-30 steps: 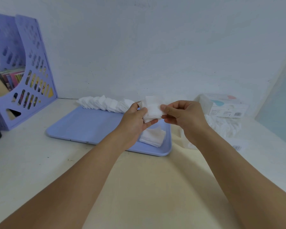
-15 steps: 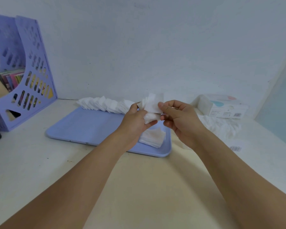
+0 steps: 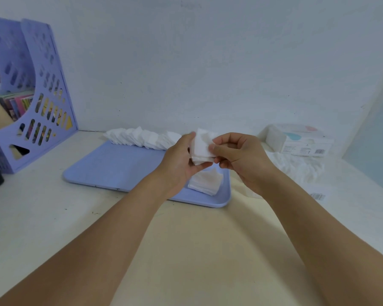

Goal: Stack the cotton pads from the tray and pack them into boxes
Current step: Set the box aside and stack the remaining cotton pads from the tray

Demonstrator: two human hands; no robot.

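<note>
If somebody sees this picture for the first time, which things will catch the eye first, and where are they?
First the two hands in the middle: the left hand and the right hand together hold a small stack of white cotton pads above the blue tray. A row of pads lies along the tray's far edge, and a purple file holder stands at the far left.

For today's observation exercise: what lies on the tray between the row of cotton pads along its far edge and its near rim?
In the head view, the tray is mostly bare blue; a small pile of pads lies near its right corner, below the held stack.
</note>
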